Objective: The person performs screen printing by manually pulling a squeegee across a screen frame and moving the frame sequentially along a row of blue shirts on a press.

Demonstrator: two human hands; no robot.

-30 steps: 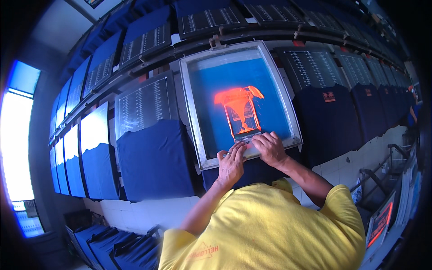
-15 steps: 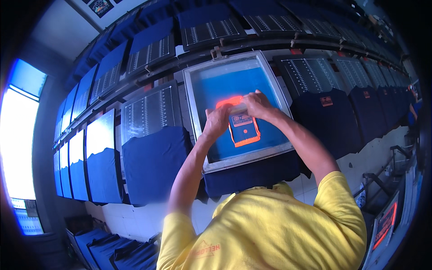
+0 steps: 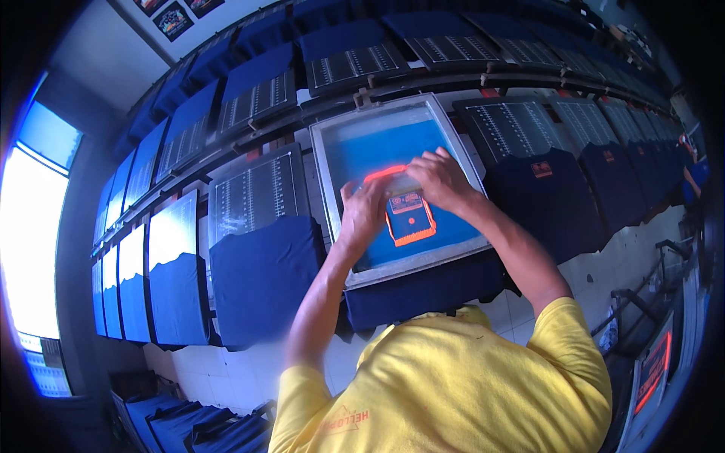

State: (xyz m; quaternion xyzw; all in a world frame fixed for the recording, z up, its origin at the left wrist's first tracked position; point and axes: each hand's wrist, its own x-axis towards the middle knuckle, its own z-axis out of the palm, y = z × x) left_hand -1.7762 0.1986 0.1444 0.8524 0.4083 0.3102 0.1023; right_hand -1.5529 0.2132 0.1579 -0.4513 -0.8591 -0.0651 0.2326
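Note:
A screen-printing frame (image 3: 420,263) with blue mesh lies on a board in front of me, over a dark blue shirt (image 3: 423,294). Both hands are on a squeegee (image 3: 402,185) inside the frame, its handle mostly covered by my fingers. My left hand (image 3: 364,213) grips its left end. My right hand (image 3: 442,180) is wrapped over the right end, fingers bent. Bright orange ink (image 3: 385,174) lies in a band just beyond the squeegee. Nearer to me, the printed design area (image 3: 411,215) shows on the mesh, edged with orange ink.
Boards with ruled markings (image 3: 257,192) stand in rows to both sides, draped with dark blue shirts (image 3: 264,264). Shirts on the right carry small orange prints (image 3: 542,169). A metal rail (image 3: 283,119) runs behind the frame. Another screen (image 3: 653,370) leans at lower right. A person (image 3: 695,177) is at far right.
The fingers of my right hand have shifted and lifted slightly on the squeegee. My left hand stays at its end. The whole view has tilted a little.

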